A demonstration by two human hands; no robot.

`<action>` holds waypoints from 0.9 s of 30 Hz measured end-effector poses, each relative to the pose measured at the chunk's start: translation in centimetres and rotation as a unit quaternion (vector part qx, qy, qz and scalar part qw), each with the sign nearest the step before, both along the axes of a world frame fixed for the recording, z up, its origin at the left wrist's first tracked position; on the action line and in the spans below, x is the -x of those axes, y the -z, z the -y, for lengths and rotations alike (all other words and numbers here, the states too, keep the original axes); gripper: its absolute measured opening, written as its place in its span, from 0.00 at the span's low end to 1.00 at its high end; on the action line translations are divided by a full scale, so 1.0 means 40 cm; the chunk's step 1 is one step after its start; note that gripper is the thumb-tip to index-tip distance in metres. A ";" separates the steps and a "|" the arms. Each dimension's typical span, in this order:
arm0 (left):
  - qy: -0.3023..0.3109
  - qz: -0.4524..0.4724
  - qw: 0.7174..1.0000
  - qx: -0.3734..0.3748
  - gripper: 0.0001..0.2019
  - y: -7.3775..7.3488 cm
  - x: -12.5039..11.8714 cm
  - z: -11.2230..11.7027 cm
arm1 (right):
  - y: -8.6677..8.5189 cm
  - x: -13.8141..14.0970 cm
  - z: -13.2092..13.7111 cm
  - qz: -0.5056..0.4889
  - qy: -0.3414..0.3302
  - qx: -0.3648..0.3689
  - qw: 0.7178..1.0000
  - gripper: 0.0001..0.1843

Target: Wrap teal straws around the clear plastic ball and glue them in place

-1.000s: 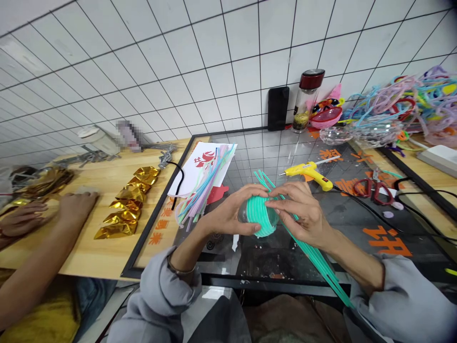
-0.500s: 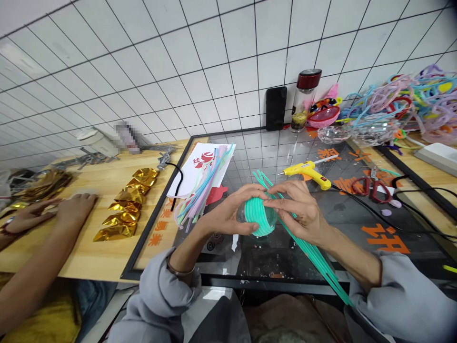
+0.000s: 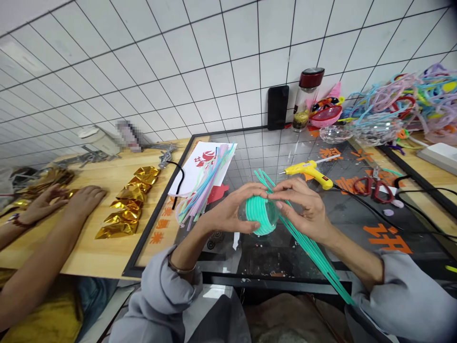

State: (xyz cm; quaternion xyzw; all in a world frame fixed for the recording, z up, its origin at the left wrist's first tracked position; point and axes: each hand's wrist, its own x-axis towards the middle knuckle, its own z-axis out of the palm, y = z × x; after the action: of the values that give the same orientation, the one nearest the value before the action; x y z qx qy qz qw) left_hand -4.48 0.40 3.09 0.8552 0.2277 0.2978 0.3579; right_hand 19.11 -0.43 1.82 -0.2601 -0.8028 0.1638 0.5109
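A clear round ball (image 3: 262, 216), wrapped around its middle with bands of green pipe cleaner, is held above the dark tabletop. My left hand (image 3: 230, 209) grips it, fingers over the top and thumb on the near side. My right hand (image 3: 305, 207) pinches at the upper right edge of the wrapping, thumb and fingertips together; the bit between them looks like a green pipe cleaner, partly hidden. A bundle of loose green pipe cleaners (image 3: 321, 259) runs under my right hand, from behind the ball down towards my right sleeve.
A yellow glue gun (image 3: 309, 172) and red-handled scissors (image 3: 378, 188) lie to the right. Pastel pipe cleaners (image 3: 207, 181) rest on white paper (image 3: 187, 166). A phone (image 3: 277, 107) and glass bottle (image 3: 305, 100) stand against the wall. At left, another person's hands (image 3: 85, 202) work near folded gold foil (image 3: 132, 205).
My right thumb and fingers have shifted slightly along the ball's upper edge, while my left hand keeps its grip. The other person's hands have moved a little to the right and up.
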 end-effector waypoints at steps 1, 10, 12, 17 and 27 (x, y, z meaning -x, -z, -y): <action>0.001 -0.001 1.000 0.001 0.30 0.000 0.000 0.000 | 0.001 0.001 0.000 -0.002 0.005 0.004 1.000 0.10; -0.003 -0.003 1.000 0.012 0.29 0.001 0.003 0.002 | 0.002 0.001 0.004 0.013 0.010 -0.013 1.000 0.10; -0.006 -0.005 1.000 0.014 0.29 0.000 0.002 0.002 | 0.003 0.001 0.004 0.016 0.010 -0.022 1.000 0.12; -0.010 -0.010 1.000 0.019 0.29 -0.003 0.001 0.003 | 0.004 0.001 0.002 0.027 0.013 -0.038 0.999 0.17; -0.016 -0.023 1.000 0.005 0.30 -0.009 -0.002 0.007 | 0.008 0.003 0.008 0.059 0.020 -0.038 0.997 0.20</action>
State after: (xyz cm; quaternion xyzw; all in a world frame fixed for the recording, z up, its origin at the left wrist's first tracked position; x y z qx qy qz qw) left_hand -4.39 0.11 3.47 0.8559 0.2514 0.2830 0.3524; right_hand 18.98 -0.75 1.52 -0.2657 -0.8317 0.1079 0.4755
